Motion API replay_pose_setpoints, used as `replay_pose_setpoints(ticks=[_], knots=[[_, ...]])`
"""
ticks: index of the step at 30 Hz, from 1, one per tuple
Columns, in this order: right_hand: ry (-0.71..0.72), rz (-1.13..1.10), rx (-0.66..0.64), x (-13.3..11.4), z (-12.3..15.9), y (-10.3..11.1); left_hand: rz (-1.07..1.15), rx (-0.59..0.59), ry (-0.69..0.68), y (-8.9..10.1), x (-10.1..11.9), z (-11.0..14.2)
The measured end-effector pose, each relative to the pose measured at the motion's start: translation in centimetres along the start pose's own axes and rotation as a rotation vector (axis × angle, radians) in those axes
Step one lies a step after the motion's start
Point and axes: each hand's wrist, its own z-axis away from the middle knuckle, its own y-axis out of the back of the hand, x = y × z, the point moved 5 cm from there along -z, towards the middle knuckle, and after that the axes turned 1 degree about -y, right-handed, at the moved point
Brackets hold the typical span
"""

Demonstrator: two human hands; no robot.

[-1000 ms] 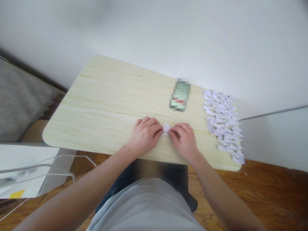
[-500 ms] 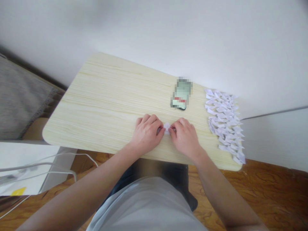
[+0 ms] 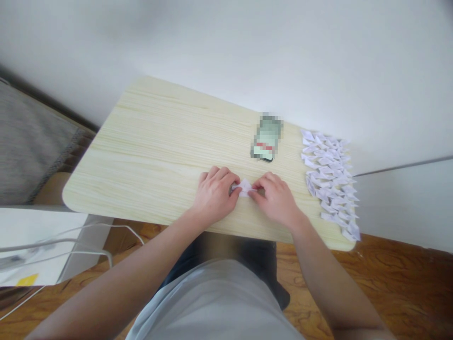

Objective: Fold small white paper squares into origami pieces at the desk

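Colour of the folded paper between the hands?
The folded paper is white; best seen in the head view.

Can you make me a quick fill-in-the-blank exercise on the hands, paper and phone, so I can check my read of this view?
1. The left hand and the right hand both pinch the small folded paper, whose colour is ____.
2. The band across the pixelated phone is ____.
3. The many folded pieces lie at the ____ end of the table, as the person sees it.

Missing words: white; red; right.
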Motion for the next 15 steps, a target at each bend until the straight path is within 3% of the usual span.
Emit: replay_pose_setpoints(ticks=[9,15], knots=[[-0.082,0.028,-0.061,-0.2,-1.1,0.0,0.033,0.012,-0.011,0.0,-0.4,0.2],[-0.125,0.069,-0.003,-0.3,-0.6,-0.1,0.038,0.006,-0.027,0.2,-0.5,0.3]])
